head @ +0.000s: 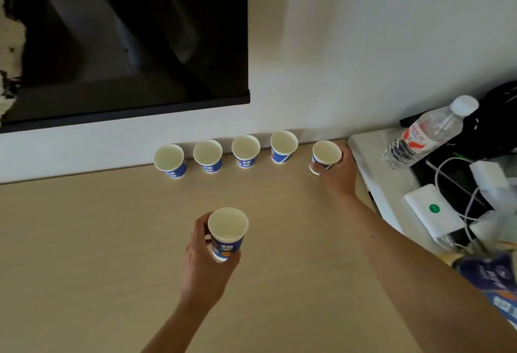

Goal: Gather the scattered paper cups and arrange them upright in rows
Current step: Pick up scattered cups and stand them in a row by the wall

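Note:
Several blue-and-white paper cups stand upright in a row along the wall on the wooden table (84, 240), from the leftmost cup (170, 161) to the cup (283, 147) further right. At the right end of that row, my right hand (337, 176) grips another cup (326, 155), upright at table level. Nearer to me, in the middle of the table, my left hand (207, 266) holds one more upright cup (227, 232) with fingers and thumb curled round it.
A dark screen (126, 39) hangs on the wall above the row. To the right lie a white tray (375, 173), a tilted water bottle (428, 133), a black bag (495, 123), white chargers with cables (436, 210) and a blue packet (495, 285).

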`<state>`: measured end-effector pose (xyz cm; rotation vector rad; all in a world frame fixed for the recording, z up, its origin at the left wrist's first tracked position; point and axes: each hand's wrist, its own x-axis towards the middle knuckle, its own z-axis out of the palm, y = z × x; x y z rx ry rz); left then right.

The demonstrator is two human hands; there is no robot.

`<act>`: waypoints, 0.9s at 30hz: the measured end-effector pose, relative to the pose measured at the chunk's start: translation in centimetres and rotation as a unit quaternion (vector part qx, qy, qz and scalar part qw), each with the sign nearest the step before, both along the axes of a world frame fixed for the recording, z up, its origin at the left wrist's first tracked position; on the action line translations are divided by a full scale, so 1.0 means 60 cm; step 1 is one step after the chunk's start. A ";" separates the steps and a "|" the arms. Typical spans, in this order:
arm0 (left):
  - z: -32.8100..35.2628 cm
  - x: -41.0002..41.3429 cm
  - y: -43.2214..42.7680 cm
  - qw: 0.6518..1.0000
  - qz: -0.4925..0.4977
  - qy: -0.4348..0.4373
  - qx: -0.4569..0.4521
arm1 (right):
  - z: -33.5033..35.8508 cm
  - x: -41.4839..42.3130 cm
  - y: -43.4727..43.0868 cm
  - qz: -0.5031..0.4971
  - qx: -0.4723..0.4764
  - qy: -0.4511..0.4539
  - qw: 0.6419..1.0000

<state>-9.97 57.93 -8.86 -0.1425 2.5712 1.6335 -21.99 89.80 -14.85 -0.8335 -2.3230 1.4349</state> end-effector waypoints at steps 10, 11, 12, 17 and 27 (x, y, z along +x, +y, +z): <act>-0.014 -0.015 -0.011 1.000 0.008 -0.003 -0.009 | -0.016 -0.061 0.008 -0.002 0.001 0.021 1.000; -0.014 -0.016 -0.011 1.000 0.007 -0.004 -0.008 | -0.016 -0.063 0.007 -0.003 0.002 0.022 1.000; -0.015 -0.017 -0.011 1.000 0.006 -0.004 -0.008 | -0.017 -0.064 0.007 -0.005 0.003 0.023 1.000; -0.018 -0.026 -0.013 1.000 0.012 -0.007 -0.007 | -0.019 -0.071 0.008 -0.008 -0.005 0.038 0.999; -0.029 -0.042 -0.038 0.998 0.056 -0.018 -0.002 | -0.032 -0.053 0.012 -0.011 -0.024 0.031 0.999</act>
